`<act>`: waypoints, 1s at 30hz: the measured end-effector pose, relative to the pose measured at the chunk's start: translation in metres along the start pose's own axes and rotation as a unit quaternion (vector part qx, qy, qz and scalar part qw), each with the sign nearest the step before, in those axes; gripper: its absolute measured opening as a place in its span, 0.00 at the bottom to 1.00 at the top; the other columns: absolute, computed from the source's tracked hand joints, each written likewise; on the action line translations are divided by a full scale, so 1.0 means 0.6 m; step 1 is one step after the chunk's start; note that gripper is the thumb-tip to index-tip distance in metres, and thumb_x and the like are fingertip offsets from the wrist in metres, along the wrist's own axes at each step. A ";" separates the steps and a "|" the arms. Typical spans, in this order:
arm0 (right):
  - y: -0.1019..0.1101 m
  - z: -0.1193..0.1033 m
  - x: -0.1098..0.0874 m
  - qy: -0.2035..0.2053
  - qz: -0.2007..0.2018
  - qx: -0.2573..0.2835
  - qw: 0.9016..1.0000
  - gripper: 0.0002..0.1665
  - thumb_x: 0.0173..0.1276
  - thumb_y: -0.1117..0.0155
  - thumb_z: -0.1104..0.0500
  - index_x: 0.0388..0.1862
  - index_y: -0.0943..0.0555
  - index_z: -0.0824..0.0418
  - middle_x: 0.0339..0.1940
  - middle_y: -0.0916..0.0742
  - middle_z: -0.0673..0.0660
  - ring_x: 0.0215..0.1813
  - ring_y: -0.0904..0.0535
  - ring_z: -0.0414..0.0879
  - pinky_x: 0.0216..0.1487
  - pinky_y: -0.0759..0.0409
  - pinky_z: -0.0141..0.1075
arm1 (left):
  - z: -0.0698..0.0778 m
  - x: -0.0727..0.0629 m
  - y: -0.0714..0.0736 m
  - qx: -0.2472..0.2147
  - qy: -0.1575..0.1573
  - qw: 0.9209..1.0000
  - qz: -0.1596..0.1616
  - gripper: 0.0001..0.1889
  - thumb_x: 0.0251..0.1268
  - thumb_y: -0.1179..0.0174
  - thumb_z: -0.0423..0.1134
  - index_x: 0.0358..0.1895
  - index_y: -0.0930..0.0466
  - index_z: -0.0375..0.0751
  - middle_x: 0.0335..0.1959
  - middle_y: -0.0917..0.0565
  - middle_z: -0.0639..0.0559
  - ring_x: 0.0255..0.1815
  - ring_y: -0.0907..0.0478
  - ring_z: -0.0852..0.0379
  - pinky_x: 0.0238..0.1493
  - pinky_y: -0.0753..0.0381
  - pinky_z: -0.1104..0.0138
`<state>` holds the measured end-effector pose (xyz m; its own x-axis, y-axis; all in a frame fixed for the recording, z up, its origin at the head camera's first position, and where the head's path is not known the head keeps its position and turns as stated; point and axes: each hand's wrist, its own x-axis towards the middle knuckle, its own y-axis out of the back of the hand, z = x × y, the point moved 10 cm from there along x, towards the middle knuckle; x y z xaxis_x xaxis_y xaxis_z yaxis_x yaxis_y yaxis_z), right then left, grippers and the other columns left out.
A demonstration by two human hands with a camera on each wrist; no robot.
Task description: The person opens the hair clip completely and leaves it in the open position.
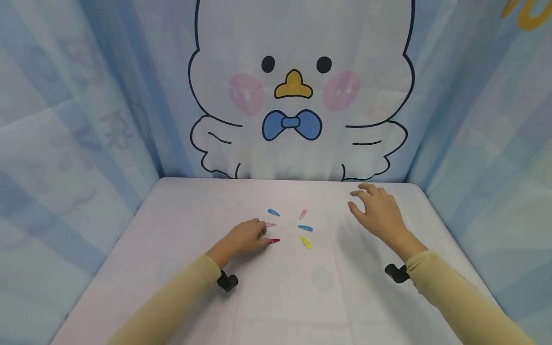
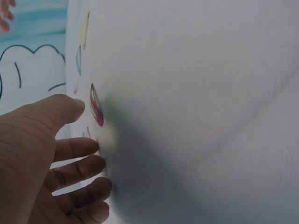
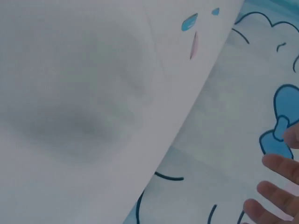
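Several small snap hair clips lie spread on the white-covered table. My left hand (image 1: 247, 236) is down at the left of them, its thumb beside a red clip (image 1: 274, 241) and its fingers near a pink clip (image 1: 270, 224), partly hidden. In the left wrist view the thumb and fingers stand apart, with the red clip (image 2: 96, 106) beyond the thumb tip and nothing between them. My right hand (image 1: 380, 214) hovers over the table's right side, fingers loosely spread and holding nothing.
Right of the left hand lie a blue clip (image 1: 305, 228), a yellow clip (image 1: 306, 242) and another pink clip (image 1: 303, 213); a second blue clip (image 1: 273, 212) is farther back. A printed curtain (image 1: 297, 158) hangs behind the table, with more curtain at both sides.
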<state>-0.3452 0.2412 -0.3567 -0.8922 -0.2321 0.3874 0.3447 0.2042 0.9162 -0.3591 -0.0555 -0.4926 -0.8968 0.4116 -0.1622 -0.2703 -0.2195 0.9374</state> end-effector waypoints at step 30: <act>-0.036 -0.190 -0.082 0.091 -0.069 0.050 0.992 0.13 0.69 0.28 0.53 0.51 0.12 0.54 0.49 0.12 0.53 0.51 0.14 0.53 0.52 0.19 0.54 | 0.162 -0.074 0.050 -0.055 -0.150 0.985 0.065 0.02 0.79 0.43 0.37 0.46 0.23 0.49 0.35 0.14 0.60 0.31 0.25 0.66 0.34 0.25 0.72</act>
<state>-0.2756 0.1399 -0.3839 -0.8581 -0.4307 0.2796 0.1841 0.2502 0.9505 -0.2932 0.0059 -0.4273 -0.7868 0.6131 0.0707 -0.2115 -0.3755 0.9024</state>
